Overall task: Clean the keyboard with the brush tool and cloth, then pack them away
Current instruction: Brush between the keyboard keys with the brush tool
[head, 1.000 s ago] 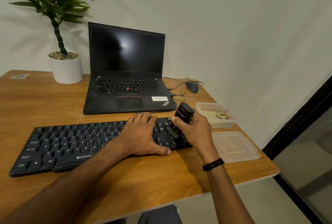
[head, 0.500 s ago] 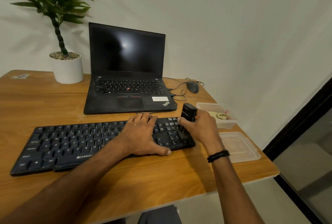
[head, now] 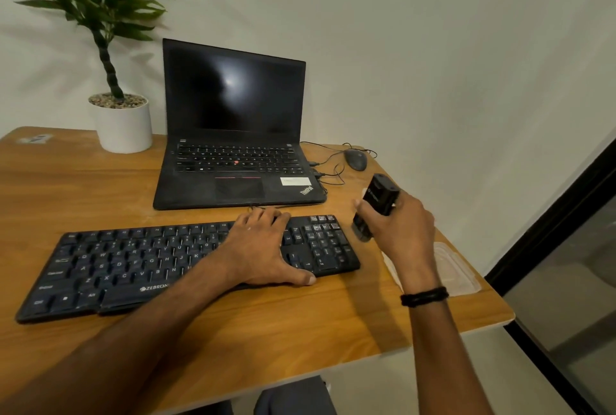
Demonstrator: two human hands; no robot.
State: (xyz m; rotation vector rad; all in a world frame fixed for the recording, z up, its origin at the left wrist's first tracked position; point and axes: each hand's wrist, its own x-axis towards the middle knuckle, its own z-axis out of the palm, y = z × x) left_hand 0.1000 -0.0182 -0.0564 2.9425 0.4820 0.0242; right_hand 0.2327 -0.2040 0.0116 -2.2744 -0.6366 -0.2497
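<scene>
Brushing step, by the look of it: left hand (head: 263, 248) lies flat, steadying the keyboard (head: 133, 258) along the bench's (head: 300, 331) front edge. Right hand (head: 403, 234) grips the brush tool (head: 378, 201) just off the keyboard's right end. Next, it likely needs bristles lowered onto the keys.

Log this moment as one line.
left hand rests on keyboard | right hand grips brush tool beside keyboard's right end
</scene>
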